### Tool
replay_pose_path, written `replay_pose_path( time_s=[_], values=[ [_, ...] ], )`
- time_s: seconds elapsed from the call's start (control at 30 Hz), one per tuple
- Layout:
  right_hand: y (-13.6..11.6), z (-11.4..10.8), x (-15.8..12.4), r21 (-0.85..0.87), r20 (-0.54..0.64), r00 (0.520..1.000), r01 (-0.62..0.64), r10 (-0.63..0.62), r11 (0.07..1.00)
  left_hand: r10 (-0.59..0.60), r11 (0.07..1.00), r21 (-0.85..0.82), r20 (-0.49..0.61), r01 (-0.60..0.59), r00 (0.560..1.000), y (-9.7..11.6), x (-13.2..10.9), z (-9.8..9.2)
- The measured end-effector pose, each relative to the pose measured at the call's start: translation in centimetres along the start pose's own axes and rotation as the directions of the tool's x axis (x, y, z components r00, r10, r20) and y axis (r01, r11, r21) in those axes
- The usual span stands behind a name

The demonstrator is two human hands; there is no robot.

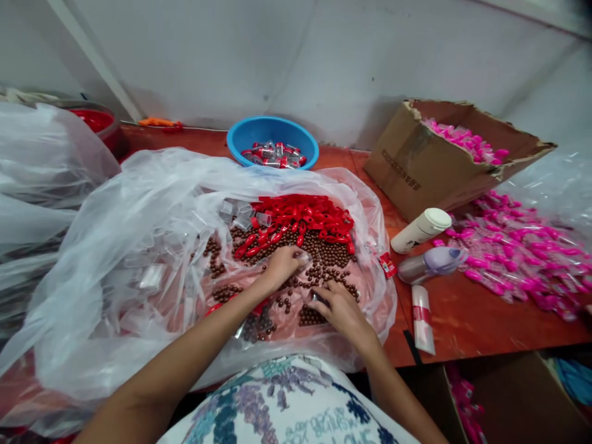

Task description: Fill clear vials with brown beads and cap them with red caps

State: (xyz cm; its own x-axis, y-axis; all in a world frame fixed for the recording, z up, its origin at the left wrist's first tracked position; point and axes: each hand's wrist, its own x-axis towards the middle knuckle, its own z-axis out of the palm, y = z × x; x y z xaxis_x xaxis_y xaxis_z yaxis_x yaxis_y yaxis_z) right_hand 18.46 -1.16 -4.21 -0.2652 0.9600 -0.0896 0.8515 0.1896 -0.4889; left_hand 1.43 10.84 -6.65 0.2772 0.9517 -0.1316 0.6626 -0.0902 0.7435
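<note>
Clear plastic piece [304, 259], at mid-frame, is pinched in the left hand [283, 266]; the right hand [341, 307], apart from it and lower right, grips a dark object [320, 299] too blurred to identify. The piece should be light, stiff, slippery, best taken by its sides.

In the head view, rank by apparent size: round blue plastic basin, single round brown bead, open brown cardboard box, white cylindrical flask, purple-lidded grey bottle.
Open brown cardboard box
Round blue plastic basin
White cylindrical flask and purple-lidded grey bottle: too alike to rank
Single round brown bead
</note>
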Motion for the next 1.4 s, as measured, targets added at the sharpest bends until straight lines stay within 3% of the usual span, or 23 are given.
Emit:
replay_pose_path(
  time_s=[0.33, 0.6, 0.67, 0.8, 0.93, 1.1, 1.23, 1.4],
  values=[
    [0.6, 0.6, -0.2, 0.092, -0.03, 1.0, 0.01, -0.007, 0.996, -0.045, 0.997, 0.06, -0.177, 0.057, 0.983, 1.3, 4.2, 2.3],
    [0.3, 0.0, -0.9, 0.195, -0.006, 0.998, 0.055, -0.055, 0.979, -0.096, 0.968, -0.249, -0.256, 0.03, 0.962, 0.6, 4.9, 3.1],
    [0.2, 0.1, -0.9, 0.223, -0.037, 0.998, 0.058, -0.051, 0.973, -0.128, 0.907, -0.421, -0.232, 0.019, 0.964, 0.3, 5.0, 3.3],
    [0.5, 0.6, -0.5, 0.292, -0.121, 0.993, 0.045, -0.01, 0.955, -0.154, 0.673, -0.739, -0.105, 0.027, 0.982, 0.4, 4.9, 3.0],
    [1.1, 0.9, 0.4, 0.487, -0.2, 0.975, 0.01, 0.1, 0.874, -0.129, 0.57, -0.818, -0.005, 0.069, 0.992, 1.2, 3.4, 1.4],
    [1.0, 0.2, 1.9, 0.682, -0.142, 0.962, -0.076, 0.234, 0.727, -0.131, 0.273, -0.953, 0.099, 0.132, 0.986, 2.2, 0.3, -1.5],
    [-0.1, 0.1, 2.6, 0.637, -0.09, 0.988, -0.042, 0.129, 0.769, -0.174, 0.176, -0.974, 0.112, 0.142, 0.978, 2.2, -2.1, -3.5],
    [-1.4, -0.3, 3.2, 0.407, 0.06, 0.985, 0.123, -0.16, 0.905, -0.283, 0.196, -0.956, 0.159, 0.219, 0.946, 0.9, -4.9, -5.4]
  ],
)
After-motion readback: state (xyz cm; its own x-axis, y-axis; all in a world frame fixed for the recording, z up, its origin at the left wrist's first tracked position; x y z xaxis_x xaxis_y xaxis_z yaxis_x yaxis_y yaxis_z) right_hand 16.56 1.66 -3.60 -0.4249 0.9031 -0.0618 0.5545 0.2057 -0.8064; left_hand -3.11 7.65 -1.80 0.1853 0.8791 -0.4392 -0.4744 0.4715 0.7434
